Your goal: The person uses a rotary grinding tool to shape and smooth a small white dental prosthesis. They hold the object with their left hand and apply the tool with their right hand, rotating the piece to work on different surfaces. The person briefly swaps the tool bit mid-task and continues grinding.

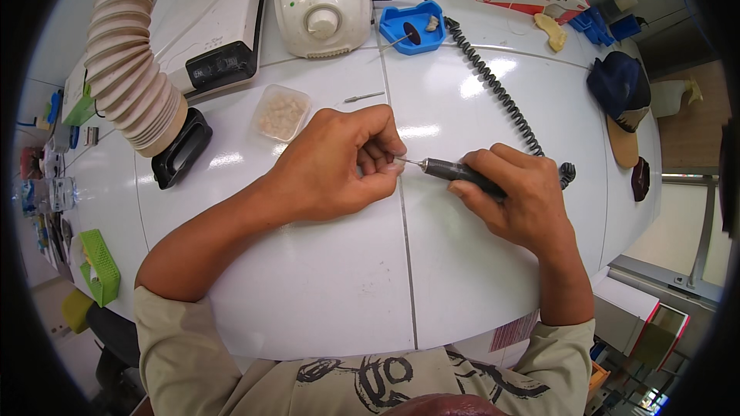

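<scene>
My right hand (524, 196) grips a black rotary handpiece (451, 171) like a pen. Its thin metal bit (410, 161) points left and reaches the fingertips of my left hand (331, 166). Those left fingers are curled into a pinch; what sits between them is too small and covered to make out. Just behind the left hand stands a clear square tub (280, 112) of small pale pieces. A loose slim metal bit (364, 97) lies on the white table (324, 285) beyond my left knuckles.
A ribbed hose (127, 54) with a black nozzle (183, 148) hangs at the left. Behind are a white control box (324, 4) with a knob and a blue tray (415, 27) holding a dark disc. A coiled cord (497, 85) runs toward my right hand. A cap (619, 81) lies far right.
</scene>
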`<action>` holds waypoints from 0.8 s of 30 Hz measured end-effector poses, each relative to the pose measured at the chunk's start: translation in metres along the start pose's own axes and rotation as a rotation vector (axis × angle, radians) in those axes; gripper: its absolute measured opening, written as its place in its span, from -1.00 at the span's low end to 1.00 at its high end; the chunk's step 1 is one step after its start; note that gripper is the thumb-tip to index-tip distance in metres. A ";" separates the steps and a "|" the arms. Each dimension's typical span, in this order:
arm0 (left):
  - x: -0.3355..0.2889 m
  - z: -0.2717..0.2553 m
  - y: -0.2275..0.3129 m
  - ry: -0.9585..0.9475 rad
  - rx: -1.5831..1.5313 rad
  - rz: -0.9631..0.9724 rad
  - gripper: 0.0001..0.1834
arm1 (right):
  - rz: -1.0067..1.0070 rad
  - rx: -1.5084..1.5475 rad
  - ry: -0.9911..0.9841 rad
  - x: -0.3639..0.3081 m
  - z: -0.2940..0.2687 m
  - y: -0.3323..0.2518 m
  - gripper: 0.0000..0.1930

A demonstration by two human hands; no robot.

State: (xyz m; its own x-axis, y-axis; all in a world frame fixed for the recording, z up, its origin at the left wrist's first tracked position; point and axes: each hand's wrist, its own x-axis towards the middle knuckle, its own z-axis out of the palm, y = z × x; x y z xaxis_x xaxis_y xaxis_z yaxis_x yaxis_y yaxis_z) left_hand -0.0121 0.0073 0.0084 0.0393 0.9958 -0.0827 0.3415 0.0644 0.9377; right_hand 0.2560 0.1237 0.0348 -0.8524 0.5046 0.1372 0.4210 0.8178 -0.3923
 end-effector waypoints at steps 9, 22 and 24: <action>0.000 -0.001 0.001 -0.012 0.001 -0.005 -0.83 | -0.008 0.000 -0.006 0.001 0.000 0.001 -0.70; 0.000 -0.002 0.000 -0.015 0.013 0.032 -0.85 | -0.008 -0.004 -0.018 0.001 0.000 0.000 -0.70; 0.000 -0.001 0.001 -0.022 0.005 0.026 -0.85 | -0.009 -0.007 -0.017 0.001 -0.001 0.000 -0.70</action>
State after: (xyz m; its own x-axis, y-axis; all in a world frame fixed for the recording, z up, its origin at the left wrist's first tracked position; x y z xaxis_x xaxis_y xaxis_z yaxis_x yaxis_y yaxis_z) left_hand -0.0132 0.0075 0.0095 0.0690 0.9954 -0.0658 0.3446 0.0382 0.9380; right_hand 0.2555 0.1245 0.0358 -0.8613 0.4926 0.1247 0.4156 0.8241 -0.3849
